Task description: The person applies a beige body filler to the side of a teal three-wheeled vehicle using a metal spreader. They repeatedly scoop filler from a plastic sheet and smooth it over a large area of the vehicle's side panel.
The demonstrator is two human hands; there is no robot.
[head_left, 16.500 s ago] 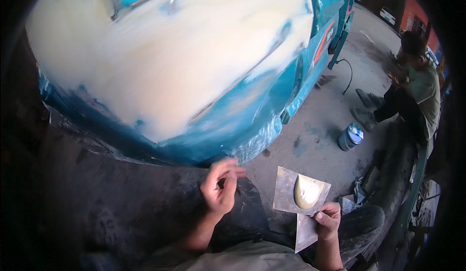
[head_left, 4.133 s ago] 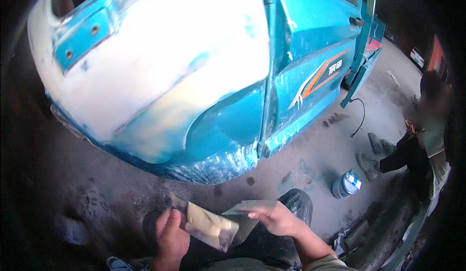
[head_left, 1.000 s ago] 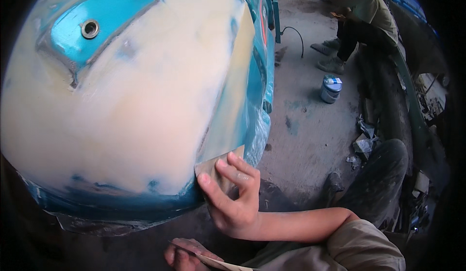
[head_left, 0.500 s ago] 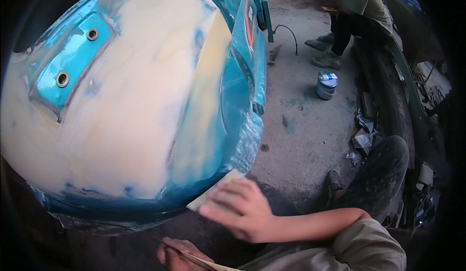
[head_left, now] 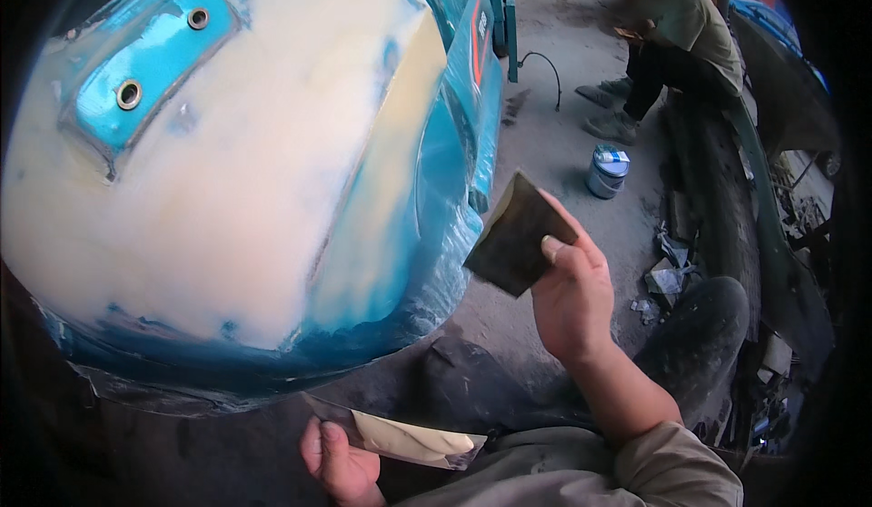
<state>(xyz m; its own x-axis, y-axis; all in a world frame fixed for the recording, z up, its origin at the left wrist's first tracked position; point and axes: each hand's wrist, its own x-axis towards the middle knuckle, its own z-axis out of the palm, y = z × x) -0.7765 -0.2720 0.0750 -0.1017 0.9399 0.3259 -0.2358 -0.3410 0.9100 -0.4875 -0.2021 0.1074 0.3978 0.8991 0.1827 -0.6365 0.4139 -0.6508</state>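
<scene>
A teal curved body panel (head_left: pixel 427 262) fills the left, with a broad smooth layer of cream filler (head_left: pixel 263 144) over most of it. In front of its right edge, apart from it, my right hand (head_left: pixel 577 298) grips a thin, dark, square putty spreader (head_left: pixel 522 239), thumb on the near face and fingers behind. Low in the middle, my left hand (head_left: pixel 343 466) pinches one end of a thin dark putty board (head_left: pixel 331 412). Along that board lies a long smear of cream putty (head_left: pixel 409 438).
A lidded blue-grey can (head_left: pixel 607 178) stands on the concrete floor (head_left: pixel 554 171), a small tube on top. Beyond it a person (head_left: pixel 681 44) sits on a long dark beam (head_left: pixel 713 198). Scraps (head_left: pixel 668 275) lie beside my knee (head_left: pixel 704 330). A thin black cable (head_left: pixel 549 66) curls by the panel.
My right hand has lifted the spreader off the panel's lower right edge, up and right, turning its dark face into view. The left hand's board has tilted, showing its putty.
</scene>
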